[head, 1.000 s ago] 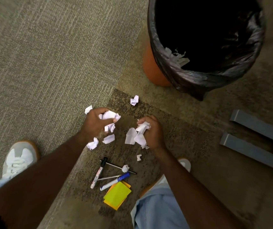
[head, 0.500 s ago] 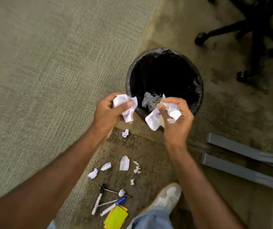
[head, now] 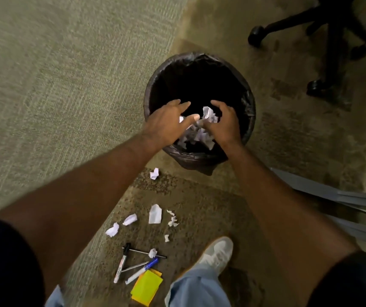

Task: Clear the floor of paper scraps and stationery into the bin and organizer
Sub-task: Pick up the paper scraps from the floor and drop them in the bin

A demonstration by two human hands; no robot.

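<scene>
both hands, left (head: 166, 125) and right (head: 224, 125), spread in a released grip over the bin (head: 247, 100), paper scraps (head: 199, 134) falling; could flutter past the near rim onto the floor.

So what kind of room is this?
Probably an office. There is low office-type carpet, the wheeled base of a black swivel chair and a lined waste bin, with pens and sticky notes on the floor.

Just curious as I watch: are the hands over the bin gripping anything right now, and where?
Nothing is gripped. The left hand and right hand are spread open over the bin, with crumpled paper scraps loose between and below them.
</scene>
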